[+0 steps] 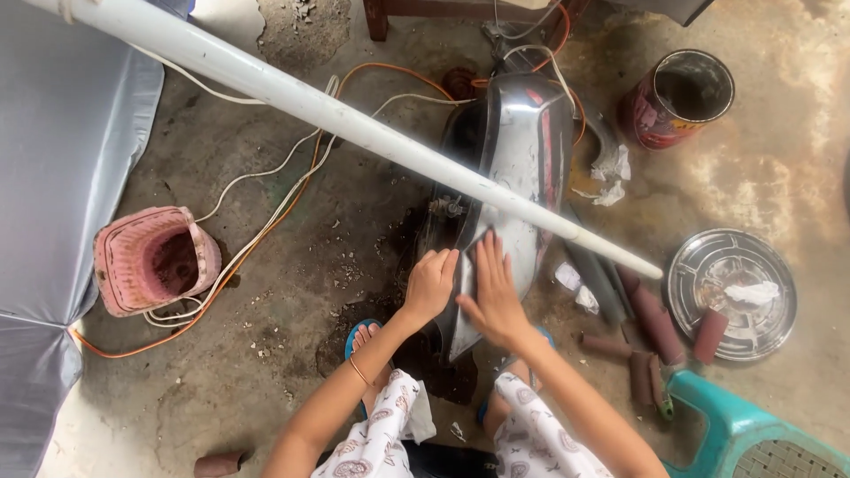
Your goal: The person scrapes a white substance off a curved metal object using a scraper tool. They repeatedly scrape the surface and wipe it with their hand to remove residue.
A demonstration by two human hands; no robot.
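A bare metal motorcycle fuel tank point(518, 150) lies on the concrete floor in front of me. My right hand point(493, 292) presses flat on its near end, fingers spread over a grey sheet of sandpaper point(475, 246). My left hand point(431, 281) grips the tank's left edge beside it. A long white pipe point(336, 115) crosses above the tank from the upper left to the right.
A pink plastic basket point(150, 258) and orange and white cables point(266, 204) lie at left. A rusty can point(677, 97) stands at upper right. A metal lid point(730, 292), several brown sandpaper rolls point(651, 319) and a teal stool point(753, 434) are at right. Grey sheeting point(53, 177) covers the left.
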